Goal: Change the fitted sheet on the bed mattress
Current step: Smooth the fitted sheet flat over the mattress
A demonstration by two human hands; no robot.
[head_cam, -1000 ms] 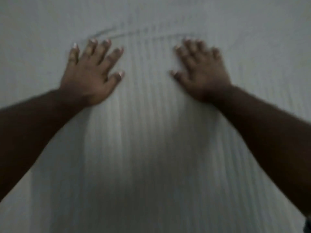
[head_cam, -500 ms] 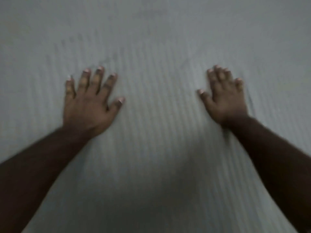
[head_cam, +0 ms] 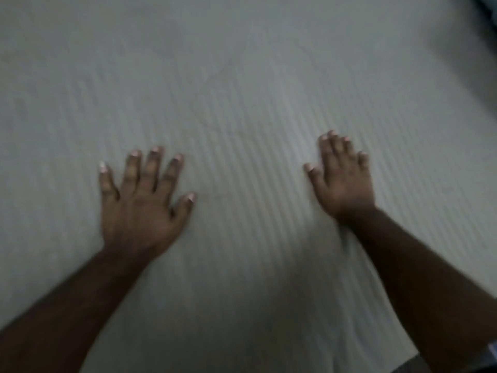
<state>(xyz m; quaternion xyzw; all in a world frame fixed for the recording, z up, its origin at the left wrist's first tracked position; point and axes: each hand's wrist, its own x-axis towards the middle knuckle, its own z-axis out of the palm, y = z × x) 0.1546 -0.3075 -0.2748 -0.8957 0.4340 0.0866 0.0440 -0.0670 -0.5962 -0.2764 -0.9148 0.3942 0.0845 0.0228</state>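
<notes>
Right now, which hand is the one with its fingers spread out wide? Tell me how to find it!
Start with the pale ribbed sheet that fills nearly the whole picture. Two bare hands lie flat on it, palms down, apart from each other. The one you want is the left hand: its fingers fan wide apart with the thumb sticking out sideways, while the right hand keeps its fingers close together.

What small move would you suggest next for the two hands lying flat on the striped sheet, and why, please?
Probably slide the left hand and right hand further outward, palms flat. Both rest open and apart on the pale ribbed-stripe sheet, and faint creases show beyond the fingertips.
</notes>
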